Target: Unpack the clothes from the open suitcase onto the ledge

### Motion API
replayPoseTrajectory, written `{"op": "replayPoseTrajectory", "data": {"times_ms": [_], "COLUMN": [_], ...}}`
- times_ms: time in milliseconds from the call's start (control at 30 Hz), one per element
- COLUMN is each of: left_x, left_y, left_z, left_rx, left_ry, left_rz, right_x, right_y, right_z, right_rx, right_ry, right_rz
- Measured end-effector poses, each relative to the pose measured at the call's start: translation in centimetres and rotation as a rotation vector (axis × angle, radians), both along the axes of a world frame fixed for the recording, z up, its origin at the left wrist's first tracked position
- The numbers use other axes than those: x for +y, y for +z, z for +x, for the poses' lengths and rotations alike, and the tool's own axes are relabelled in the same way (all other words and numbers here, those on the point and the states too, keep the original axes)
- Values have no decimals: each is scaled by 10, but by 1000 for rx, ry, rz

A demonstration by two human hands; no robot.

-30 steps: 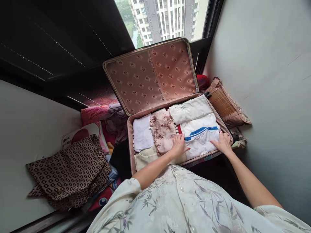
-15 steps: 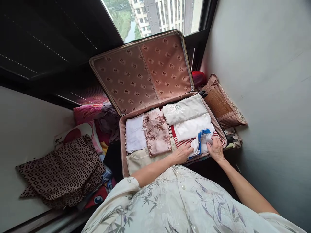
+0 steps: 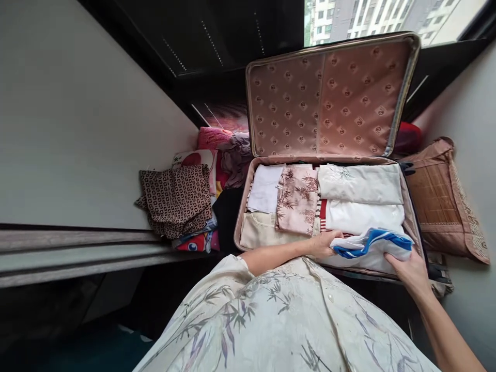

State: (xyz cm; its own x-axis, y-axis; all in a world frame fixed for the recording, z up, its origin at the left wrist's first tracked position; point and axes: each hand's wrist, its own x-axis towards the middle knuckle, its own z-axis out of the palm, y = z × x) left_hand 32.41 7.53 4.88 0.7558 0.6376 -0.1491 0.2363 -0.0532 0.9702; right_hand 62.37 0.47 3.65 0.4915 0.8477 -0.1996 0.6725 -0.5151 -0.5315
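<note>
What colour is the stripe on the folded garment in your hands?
Blue on white garment, held by left hand and right hand; head view.

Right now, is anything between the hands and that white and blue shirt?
No. Both hands are already on the white and blue shirt: the left hand grips its left end and the right hand holds its right end, above the folded clothes in the suitcase.
</note>
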Motion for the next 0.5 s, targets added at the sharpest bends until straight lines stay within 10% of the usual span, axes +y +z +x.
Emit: {"op": "replayPoseTrajectory", "data": {"times_ms": [233, 500], "left_x": [-4, -31], "left_y": [29, 20], "left_z": [-50, -117], "left_rx": [-258, -404], "left_ry": [318, 785], "left_rz": [-252, -487], "right_x": [14, 90], "right_y": [68, 95], "right_z": [-21, -95], "right_rx": [121, 239], "right_ry": [82, 474], "right_rz": [113, 195]}}
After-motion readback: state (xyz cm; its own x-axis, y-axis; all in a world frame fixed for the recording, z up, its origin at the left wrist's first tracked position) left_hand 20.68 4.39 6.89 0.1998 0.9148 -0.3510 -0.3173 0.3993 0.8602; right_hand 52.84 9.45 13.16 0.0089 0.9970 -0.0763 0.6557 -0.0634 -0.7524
